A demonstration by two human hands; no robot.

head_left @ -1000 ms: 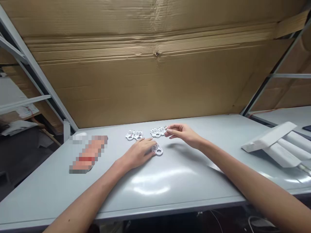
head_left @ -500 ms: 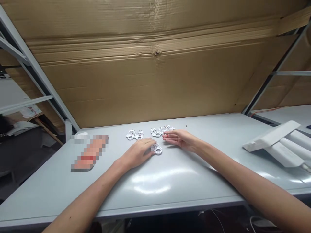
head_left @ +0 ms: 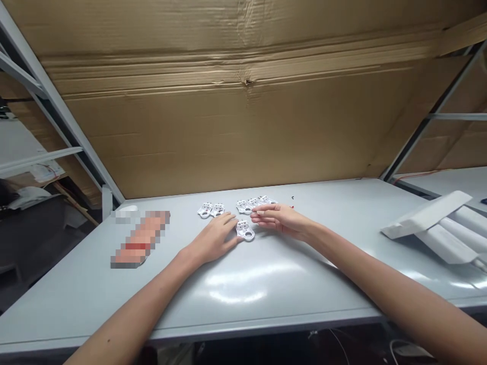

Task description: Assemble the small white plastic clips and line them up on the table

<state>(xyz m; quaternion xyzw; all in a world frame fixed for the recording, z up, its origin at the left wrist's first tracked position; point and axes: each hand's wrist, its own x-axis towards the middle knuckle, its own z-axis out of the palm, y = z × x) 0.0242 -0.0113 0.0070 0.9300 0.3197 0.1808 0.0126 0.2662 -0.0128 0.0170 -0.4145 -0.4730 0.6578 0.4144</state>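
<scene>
My left hand [head_left: 216, 235] lies on the table, thumb and fingertips around the left side of a small white plastic bracket [head_left: 245, 231] with a round hole and small upright pins. To the right of this bracket, my right hand [head_left: 279, 219] hovers palm inward. Its fingers are stretched to the left, slightly apart, and nothing shows clearly in them. Two similar brackets [head_left: 211, 210] lie beyond my left hand. Another group of brackets [head_left: 253, 204] stands behind my right fingers, partly covered by them. A tiny red piece [head_left: 292, 207] shows just behind my right hand.
The grey table [head_left: 243, 284] ends at a cardboard wall [head_left: 236, 147]. A pixelated reddish object [head_left: 141, 241] and a white item [head_left: 127, 212] lie on the left. White foam-like pieces [head_left: 437, 223] sit on the right. A tiny dark bit [head_left: 292, 197] lies near the back.
My right hand has shifted slightly left, towards the bracket at my left hand. The small red spot at its fingertips no longer shows there. More of the bracket is visible beside my left hand.
</scene>
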